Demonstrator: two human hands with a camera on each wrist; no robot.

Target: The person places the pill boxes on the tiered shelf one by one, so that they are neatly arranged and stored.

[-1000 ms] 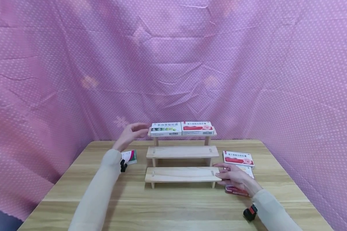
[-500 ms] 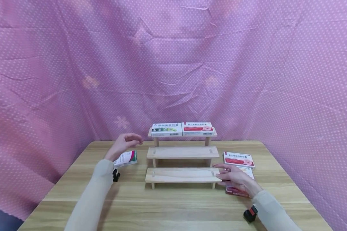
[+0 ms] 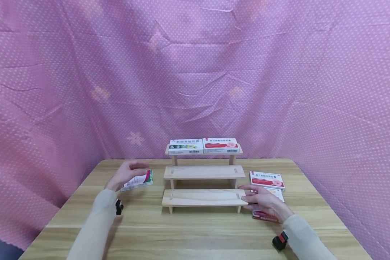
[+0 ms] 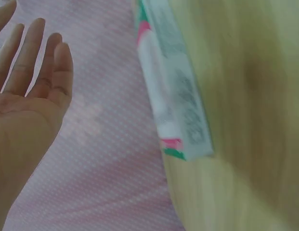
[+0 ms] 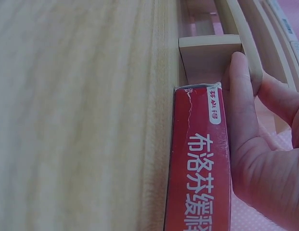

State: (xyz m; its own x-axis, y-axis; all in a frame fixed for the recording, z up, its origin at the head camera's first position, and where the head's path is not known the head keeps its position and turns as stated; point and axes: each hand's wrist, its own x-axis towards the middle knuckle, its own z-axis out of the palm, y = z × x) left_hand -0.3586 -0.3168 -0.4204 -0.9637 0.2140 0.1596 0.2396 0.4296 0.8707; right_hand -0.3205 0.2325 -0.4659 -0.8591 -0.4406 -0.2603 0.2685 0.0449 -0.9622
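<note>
1. The left hand, fingers loosely extended and holding nothing, hovers near a white medicine box with pink-and-green ends, which lies on the counter left of a three-tier wooden stand.
2. The right hand grips the right end of the stand's bottom shelf, beside a red box.
3. A green-marked box and a red-banded box sit side by side on the top shelf.
</note>
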